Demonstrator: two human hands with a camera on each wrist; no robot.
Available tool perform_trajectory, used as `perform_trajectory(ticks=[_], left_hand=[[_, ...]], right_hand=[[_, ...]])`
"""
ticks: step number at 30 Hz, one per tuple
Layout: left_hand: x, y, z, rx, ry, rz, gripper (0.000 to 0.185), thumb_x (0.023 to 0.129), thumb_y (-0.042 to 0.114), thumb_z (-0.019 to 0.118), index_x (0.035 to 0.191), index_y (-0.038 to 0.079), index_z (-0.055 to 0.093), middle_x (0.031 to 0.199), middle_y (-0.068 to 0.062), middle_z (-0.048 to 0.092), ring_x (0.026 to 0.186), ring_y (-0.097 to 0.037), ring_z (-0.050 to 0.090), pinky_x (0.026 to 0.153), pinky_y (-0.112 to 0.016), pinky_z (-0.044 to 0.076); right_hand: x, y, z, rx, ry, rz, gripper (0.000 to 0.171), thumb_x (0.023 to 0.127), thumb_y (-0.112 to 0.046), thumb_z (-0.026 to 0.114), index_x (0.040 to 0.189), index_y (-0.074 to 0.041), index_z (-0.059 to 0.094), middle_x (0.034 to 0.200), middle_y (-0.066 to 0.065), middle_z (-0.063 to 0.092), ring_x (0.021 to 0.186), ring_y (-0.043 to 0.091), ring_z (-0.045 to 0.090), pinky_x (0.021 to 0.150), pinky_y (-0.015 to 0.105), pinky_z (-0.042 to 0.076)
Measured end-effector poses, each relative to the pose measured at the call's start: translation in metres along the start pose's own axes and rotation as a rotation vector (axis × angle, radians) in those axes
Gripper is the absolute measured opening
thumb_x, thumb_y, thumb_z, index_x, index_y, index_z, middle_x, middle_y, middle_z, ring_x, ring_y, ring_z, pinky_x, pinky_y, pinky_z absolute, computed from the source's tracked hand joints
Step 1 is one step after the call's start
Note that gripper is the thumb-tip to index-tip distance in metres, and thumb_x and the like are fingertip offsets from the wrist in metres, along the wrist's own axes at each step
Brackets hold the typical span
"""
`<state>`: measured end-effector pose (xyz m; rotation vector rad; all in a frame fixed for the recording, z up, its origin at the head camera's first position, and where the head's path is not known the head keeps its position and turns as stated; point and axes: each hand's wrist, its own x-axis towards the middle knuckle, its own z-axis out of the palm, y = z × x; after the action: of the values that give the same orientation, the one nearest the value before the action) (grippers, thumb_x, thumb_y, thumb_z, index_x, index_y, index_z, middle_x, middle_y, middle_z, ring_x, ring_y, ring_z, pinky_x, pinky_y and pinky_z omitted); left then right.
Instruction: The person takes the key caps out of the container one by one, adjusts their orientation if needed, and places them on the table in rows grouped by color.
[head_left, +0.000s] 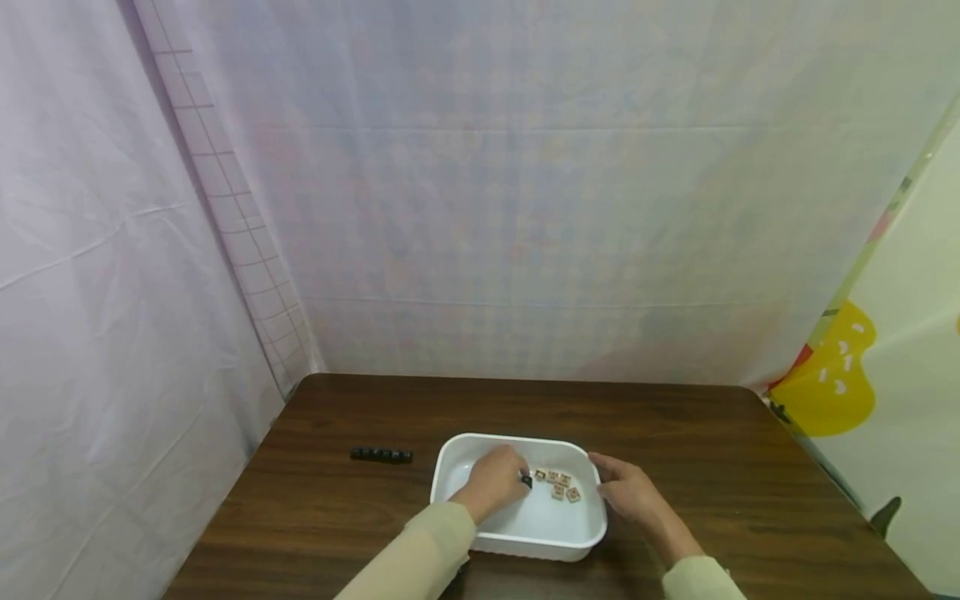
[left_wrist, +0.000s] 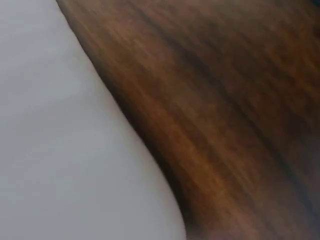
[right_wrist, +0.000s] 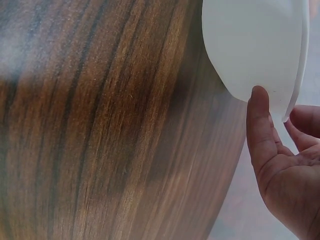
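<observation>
Inside white tub | left hand pinches black piece | right hand steadies rim

The white rectangular plastic tub sits low in the frame's centre on the dark wooden table, its walls fencing the small wooden tiles. Bare tabletop lies open above and right; a black row of blocks lies left of the tub
</observation>
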<state>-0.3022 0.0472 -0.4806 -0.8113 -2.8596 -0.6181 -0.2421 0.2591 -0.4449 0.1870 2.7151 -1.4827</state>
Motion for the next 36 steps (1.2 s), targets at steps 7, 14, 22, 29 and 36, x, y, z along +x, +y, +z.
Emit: perform_trajectory(ticks=[7,14,22,29,36], left_hand=[[0.003,-0.005,-0.005,-0.093,0.024,0.070,0.012,0.070,0.006,0.077,0.082,0.008,0.077,0.077,0.003,0.070,0.076,-0.010,0.061,0.075,-0.022,0.048],[0.006,-0.010,-0.014,-0.241,0.031,0.064,0.016,0.069,0.001,0.077,0.085,0.004,0.077,0.075,0.003,0.069,0.068,-0.005,0.057,0.066,-0.018,0.046],[0.002,-0.015,-0.031,-0.266,0.014,0.049,0.017,0.072,0.001,0.077,0.089,0.004,0.076,0.073,0.003,0.067,0.066,-0.004,0.053,0.065,-0.020,0.045],[-0.006,-0.023,-0.046,-0.271,0.025,0.016,0.021,0.076,0.008,0.083,0.094,0.003,0.077,0.072,0.004,0.064,0.064,-0.004,0.052,0.062,-0.021,0.044],[-0.018,-0.037,-0.053,-0.370,0.026,-0.027,0.017,0.081,0.006,0.077,0.098,0.002,0.076,0.074,0.004,0.062,0.068,-0.007,0.053,0.061,-0.024,0.045]], right_hand=[[-0.001,-0.003,-0.001,-0.009,0.000,-0.004,0.060,0.077,0.010,0.057,0.137,0.012,0.049,0.126,0.036,0.056,0.110,0.037,0.059,0.087,0.043,0.052],[-0.001,-0.005,-0.003,-0.024,0.003,-0.003,0.060,0.078,0.009,0.058,0.137,0.011,0.049,0.126,0.035,0.057,0.109,0.036,0.059,0.089,0.044,0.050],[-0.001,-0.005,-0.002,0.004,0.000,0.002,0.060,0.077,0.010,0.057,0.137,0.013,0.048,0.121,0.036,0.059,0.106,0.036,0.061,0.085,0.041,0.052],[0.000,-0.004,-0.002,0.012,-0.004,0.018,0.061,0.077,0.010,0.057,0.137,0.013,0.048,0.122,0.036,0.059,0.107,0.036,0.061,0.086,0.042,0.052],[0.001,0.000,0.001,-0.021,-0.002,0.057,0.062,0.078,0.009,0.058,0.139,0.009,0.048,0.132,0.034,0.054,0.112,0.038,0.057,0.086,0.041,0.050]])
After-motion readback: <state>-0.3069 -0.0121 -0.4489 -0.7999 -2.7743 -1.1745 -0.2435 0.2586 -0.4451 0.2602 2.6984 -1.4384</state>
